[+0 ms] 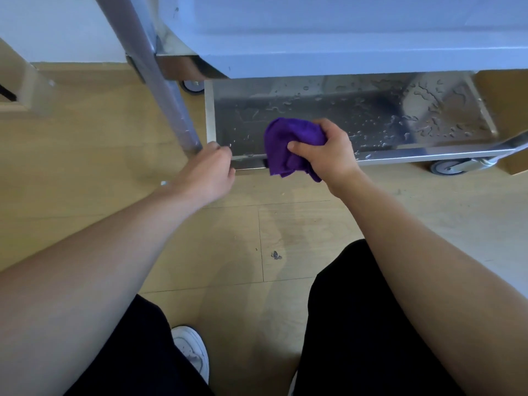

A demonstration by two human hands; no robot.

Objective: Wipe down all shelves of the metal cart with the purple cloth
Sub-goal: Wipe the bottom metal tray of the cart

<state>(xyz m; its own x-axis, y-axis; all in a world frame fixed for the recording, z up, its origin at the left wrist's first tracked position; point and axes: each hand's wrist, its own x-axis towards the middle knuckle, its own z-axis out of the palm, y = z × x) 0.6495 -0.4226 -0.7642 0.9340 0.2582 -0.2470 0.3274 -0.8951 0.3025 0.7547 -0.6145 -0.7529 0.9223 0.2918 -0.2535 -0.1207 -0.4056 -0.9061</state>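
With right grip (328, 155) clenching purple cloth (285, 141), left grip (208, 170) curled on bottom shelf (371, 110) corner, flatten cloth and sweep droplets (425, 121) lengthwise

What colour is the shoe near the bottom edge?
White. The shoe shows in the head view, the only one, between the dark trouser legs.

purple cloth (288, 144) bunched, bottom shelf (371, 115) wet
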